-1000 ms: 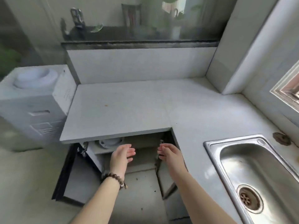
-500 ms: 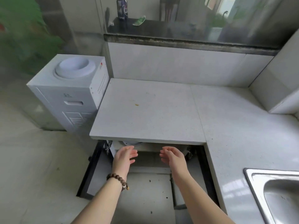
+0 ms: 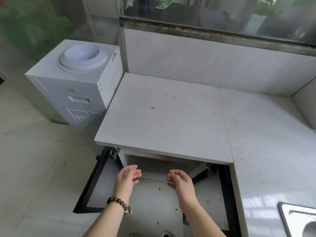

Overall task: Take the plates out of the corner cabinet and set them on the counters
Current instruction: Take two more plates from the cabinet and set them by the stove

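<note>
The corner cabinet [image 3: 164, 161] stands open under the grey speckled counter [image 3: 171, 120], its two dark-framed doors [image 3: 92, 185] swung out to either side. Just a sliver of something white shows on the shelf beneath the counter edge; no plate can be made out. My left hand [image 3: 127, 178], with a bead bracelet on the wrist, and my right hand [image 3: 179, 181] hover side by side in front of the opening, palms facing each other, fingers relaxed, holding nothing.
A white water dispenser [image 3: 80, 86] stands on the floor left of the counter. The counter runs right along the tiled wall to a steel sink [image 3: 299, 221] at the lower right. A window ledge [image 3: 213, 31] runs above the wall.
The view has swung left and closer, so the sink slid to the frame's corner. The white dish seen on the shelf is now hidden by the counter edge. Both hands stay empty in front of the cabinet.
</note>
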`<state>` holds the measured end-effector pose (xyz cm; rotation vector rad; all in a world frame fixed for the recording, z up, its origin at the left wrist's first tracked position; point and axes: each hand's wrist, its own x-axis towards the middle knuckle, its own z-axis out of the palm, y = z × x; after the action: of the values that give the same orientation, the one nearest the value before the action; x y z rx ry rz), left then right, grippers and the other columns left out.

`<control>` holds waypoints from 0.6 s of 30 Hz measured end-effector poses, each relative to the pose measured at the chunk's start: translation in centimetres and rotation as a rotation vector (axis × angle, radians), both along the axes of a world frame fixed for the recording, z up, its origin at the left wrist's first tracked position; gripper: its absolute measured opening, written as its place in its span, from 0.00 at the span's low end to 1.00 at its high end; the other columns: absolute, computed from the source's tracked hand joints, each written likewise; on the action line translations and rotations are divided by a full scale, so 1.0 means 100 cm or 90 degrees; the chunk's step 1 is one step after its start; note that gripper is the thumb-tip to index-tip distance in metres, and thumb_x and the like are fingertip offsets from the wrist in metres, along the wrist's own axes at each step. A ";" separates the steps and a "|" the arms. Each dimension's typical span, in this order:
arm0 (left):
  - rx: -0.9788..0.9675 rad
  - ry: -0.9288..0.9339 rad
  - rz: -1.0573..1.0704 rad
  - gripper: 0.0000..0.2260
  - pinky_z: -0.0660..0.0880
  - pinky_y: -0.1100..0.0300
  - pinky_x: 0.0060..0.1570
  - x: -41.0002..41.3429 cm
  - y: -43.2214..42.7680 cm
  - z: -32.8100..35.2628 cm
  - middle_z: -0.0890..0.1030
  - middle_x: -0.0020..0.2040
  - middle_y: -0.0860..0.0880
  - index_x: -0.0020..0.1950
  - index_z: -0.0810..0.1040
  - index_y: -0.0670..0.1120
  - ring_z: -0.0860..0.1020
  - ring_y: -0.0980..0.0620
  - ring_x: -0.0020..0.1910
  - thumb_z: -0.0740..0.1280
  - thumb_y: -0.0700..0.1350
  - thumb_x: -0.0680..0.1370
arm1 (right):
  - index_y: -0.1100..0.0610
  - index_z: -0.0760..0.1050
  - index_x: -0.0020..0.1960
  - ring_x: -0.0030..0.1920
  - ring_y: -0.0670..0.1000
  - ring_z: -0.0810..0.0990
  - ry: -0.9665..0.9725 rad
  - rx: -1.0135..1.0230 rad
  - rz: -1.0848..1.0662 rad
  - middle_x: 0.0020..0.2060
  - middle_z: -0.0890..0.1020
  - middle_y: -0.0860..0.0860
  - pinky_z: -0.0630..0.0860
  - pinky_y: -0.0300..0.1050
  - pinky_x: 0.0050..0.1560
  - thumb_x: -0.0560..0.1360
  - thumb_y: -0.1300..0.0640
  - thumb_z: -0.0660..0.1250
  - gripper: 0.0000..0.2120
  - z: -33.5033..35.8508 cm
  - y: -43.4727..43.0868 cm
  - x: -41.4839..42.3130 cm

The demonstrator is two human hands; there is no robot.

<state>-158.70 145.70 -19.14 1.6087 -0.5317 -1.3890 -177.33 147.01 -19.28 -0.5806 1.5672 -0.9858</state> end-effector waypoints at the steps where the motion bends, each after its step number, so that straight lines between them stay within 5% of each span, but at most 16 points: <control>1: 0.004 0.004 0.013 0.08 0.77 0.53 0.48 -0.001 -0.002 -0.007 0.83 0.49 0.39 0.51 0.80 0.42 0.82 0.43 0.50 0.61 0.39 0.80 | 0.59 0.79 0.49 0.42 0.52 0.81 0.001 0.005 0.010 0.36 0.84 0.52 0.79 0.50 0.51 0.77 0.65 0.61 0.09 -0.007 -0.003 -0.001; 11: -0.023 0.017 0.062 0.10 0.77 0.52 0.50 -0.010 -0.041 -0.100 0.83 0.48 0.40 0.50 0.79 0.42 0.82 0.43 0.49 0.59 0.35 0.80 | 0.60 0.79 0.49 0.43 0.52 0.81 0.001 -0.007 0.028 0.41 0.83 0.55 0.78 0.44 0.46 0.77 0.66 0.60 0.09 -0.105 -0.049 -0.011; 18: -0.072 0.027 0.078 0.10 0.78 0.52 0.51 -0.014 -0.086 -0.210 0.82 0.50 0.38 0.55 0.78 0.37 0.81 0.42 0.51 0.57 0.35 0.81 | 0.62 0.78 0.48 0.45 0.55 0.82 -0.018 -0.056 0.003 0.42 0.84 0.57 0.78 0.50 0.52 0.78 0.67 0.61 0.07 -0.221 -0.100 -0.010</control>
<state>-160.06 137.15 -40.11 1.4925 -0.4704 -1.2774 -178.34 137.03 -41.42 -0.6275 1.5023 -1.0594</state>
